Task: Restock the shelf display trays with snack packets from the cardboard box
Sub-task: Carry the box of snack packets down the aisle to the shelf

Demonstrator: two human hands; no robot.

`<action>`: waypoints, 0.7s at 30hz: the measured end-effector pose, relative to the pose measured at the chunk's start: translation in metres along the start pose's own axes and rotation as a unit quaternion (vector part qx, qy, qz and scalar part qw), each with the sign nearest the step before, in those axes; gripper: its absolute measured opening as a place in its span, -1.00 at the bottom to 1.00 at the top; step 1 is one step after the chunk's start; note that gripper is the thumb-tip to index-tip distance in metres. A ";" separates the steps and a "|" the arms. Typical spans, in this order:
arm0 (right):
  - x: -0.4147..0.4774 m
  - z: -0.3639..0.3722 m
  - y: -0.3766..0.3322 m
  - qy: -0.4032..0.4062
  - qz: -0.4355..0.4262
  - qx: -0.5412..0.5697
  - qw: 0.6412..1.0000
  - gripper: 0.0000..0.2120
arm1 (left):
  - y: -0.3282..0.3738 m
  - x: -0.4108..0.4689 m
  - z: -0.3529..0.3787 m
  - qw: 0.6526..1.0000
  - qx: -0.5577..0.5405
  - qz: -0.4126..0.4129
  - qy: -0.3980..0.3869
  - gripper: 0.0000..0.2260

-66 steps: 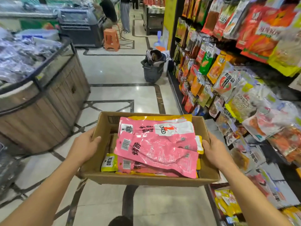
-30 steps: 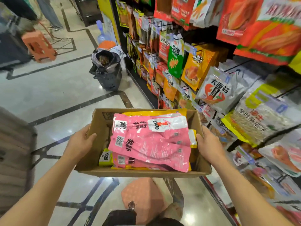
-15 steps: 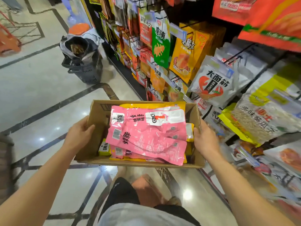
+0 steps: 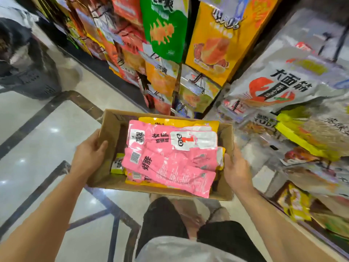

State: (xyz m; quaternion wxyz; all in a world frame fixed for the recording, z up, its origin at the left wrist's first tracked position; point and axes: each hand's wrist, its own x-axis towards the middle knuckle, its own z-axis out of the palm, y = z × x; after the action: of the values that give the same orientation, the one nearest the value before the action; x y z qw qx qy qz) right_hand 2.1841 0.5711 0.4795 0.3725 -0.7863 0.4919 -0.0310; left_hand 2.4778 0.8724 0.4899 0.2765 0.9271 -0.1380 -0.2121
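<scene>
Cardboard box carried level: left hand grips its left wall with the thumb over the rim, right hand clasps its right wall. Pink snack packets are heaped inside over yellow packets, none shelved yet. Judgement: keep the box level and brace it low beside the shelf display to its right, freeing one hand to pick. Glossy tile floor lies under and left of the box, with a dark basket well beyond its far-left corner.
</scene>
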 end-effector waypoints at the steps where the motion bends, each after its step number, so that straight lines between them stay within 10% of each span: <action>1: 0.005 0.015 0.006 0.009 0.006 0.011 1.000 -0.56 | -0.004 0.016 0.006 1.000 0.006 0.002 -0.009 -0.65; 21: 0.114 0.290 0.212 0.033 0.200 0.098 0.974 -0.57 | -0.132 0.240 0.288 0.988 0.103 0.052 -0.102 -0.67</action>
State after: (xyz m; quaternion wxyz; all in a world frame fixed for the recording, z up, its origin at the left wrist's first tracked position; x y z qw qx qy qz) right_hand 2.2039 0.5908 0.1037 0.4301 -0.6299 0.6460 -0.0304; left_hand 2.5696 0.7588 0.1203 0.1741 0.9158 -0.2345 -0.2758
